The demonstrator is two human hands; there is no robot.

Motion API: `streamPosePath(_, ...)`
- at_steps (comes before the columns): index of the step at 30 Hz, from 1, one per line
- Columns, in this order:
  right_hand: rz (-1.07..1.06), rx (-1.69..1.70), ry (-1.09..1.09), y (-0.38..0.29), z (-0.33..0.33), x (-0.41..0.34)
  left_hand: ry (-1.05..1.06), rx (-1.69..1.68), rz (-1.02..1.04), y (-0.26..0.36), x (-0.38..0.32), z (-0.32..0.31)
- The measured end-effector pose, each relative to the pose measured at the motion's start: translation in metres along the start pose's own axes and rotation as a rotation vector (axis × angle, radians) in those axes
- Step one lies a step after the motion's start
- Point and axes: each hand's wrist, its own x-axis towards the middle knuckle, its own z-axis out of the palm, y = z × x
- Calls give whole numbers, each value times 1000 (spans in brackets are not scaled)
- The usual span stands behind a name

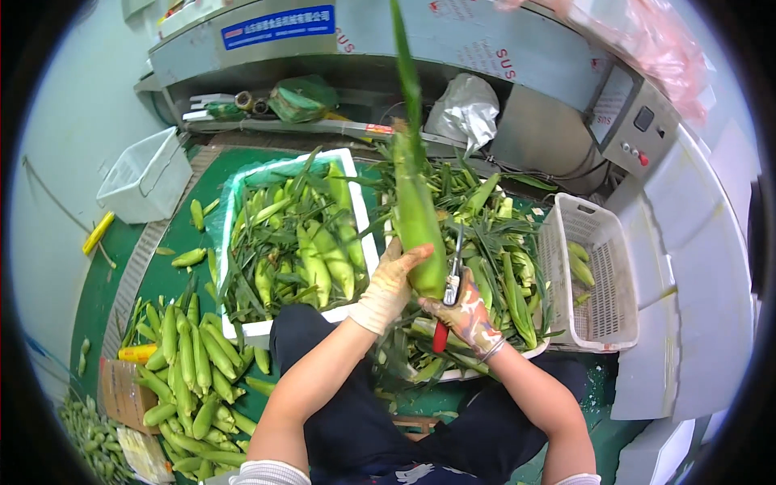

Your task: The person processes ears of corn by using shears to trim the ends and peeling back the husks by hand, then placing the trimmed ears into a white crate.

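Observation:
My left hand [391, 285], in a pale work glove, grips the lower part of an ear of corn in its green husk [415, 218]. The ear stands upright, silk end up, with one long leaf rising past it. My right hand [464, 312], in a patterned glove, is closed around a red-handled cutting tool [451, 290], probably pruning shears. Its metal part points upward beside the ear, and my right fingers are at the ear's base. Below my hands, a white tub [536, 351] is heaped with stripped husks and leaves [485, 242].
Left of it, a white foam box [357, 200] holds unhusked corn. Trimmed ears [194, 357] lie piled on the green floor beside a cardboard box [127, 391]. A white perforated crate [627, 285] stands right, another white crate [145, 176] far left. A steel machine [376, 36] spans the back.

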Motion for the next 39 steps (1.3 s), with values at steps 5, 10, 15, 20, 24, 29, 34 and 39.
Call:
streamPosePath(5, 377, 1195, -398, 112, -57, 1, -225, -134, -98, 17, 80, 15)
streamPosePath(10, 377, 1727, -555, 121, -59, 30, 111, -312, -124, 12, 112, 19)
streamPosePath(15, 438, 827, 41, 135, -81, 35, 664, -544, 1, 9, 147, -71)
streamPosePath(20, 238, -340, 3, 101, -35, 5, 694, -613, -31, -1, 141, -61)
streamPosePath(24, 111, -224, 222, 88, -25, 5, 625, -500, -151, -24, 118, -42)
streamPosePath(29, -21, -527, 459, 91, -45, 8, 744, -157, -295, -57, 93, 1)
streamPosePath(34, -47, -369, 406, 95, -49, 20, 623, -132, -178, -47, 89, -10)
streamPosePath(39, 93, -447, 374, 134, -53, 17, 721, 93, 110, -25, 92, 6)
